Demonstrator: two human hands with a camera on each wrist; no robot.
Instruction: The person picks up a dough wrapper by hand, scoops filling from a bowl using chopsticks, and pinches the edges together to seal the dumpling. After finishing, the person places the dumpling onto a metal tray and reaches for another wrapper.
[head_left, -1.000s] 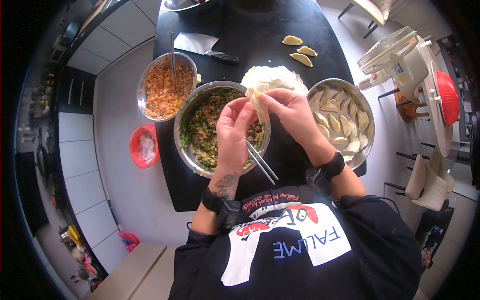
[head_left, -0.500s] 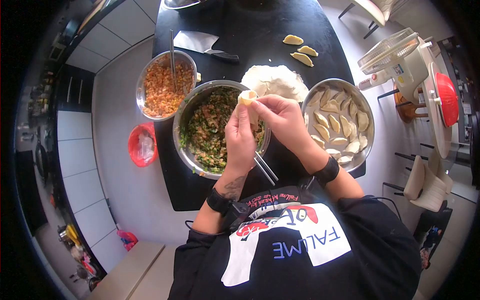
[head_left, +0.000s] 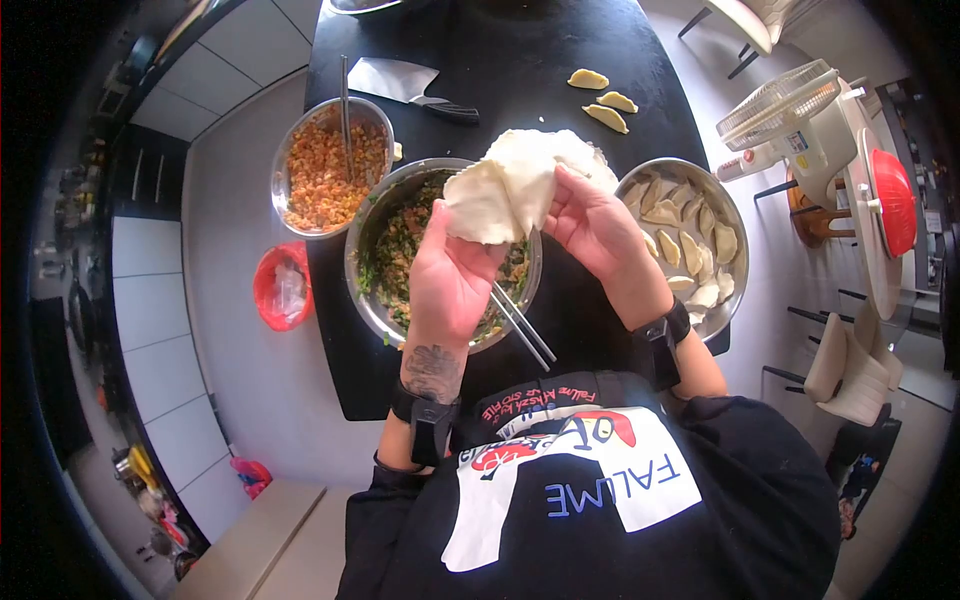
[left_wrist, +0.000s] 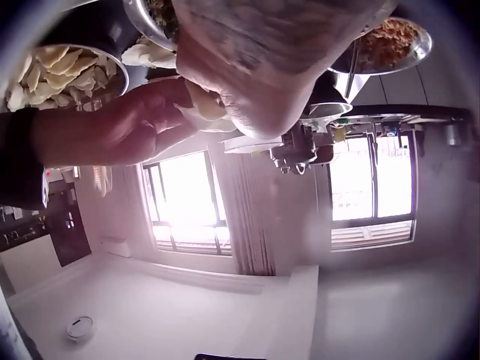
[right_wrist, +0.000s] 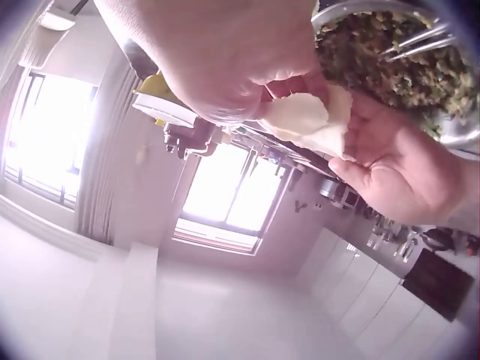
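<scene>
A pale dough wrapper (head_left: 485, 205) hangs spread out over the near bowl's far side, with a fold toward its right part. My left hand (head_left: 450, 285) holds its left side, thumb at the edge and fingers beneath. Pinching its right part is my right hand (head_left: 600, 235). In the right wrist view, the wrapper (right_wrist: 315, 127) curves between the right hand (right_wrist: 225, 56) and the left hand (right_wrist: 409, 169). The left hand (left_wrist: 255, 67) hides much of the wrapper (left_wrist: 204, 109) in the left wrist view. Green filling (head_left: 400, 275) and metal chopsticks (head_left: 522, 322) are in the bowl.
White wrappers (head_left: 585, 155) lie behind the hands. A round tray (head_left: 738, 195) of dumplings stands right; three dumplings (head_left: 605, 118) lie farther back. At left are an orange-filled bowl (head_left: 335, 165) with a utensil and a cleaver (head_left: 395, 80). A fan (head_left: 800, 120) stands beyond the table.
The folded, narrow dough between the fingers is now a broad, spread wrapper. My left hand has shifted left and turned palm up; the right hand has moved slightly right, so the hands are farther apart.
</scene>
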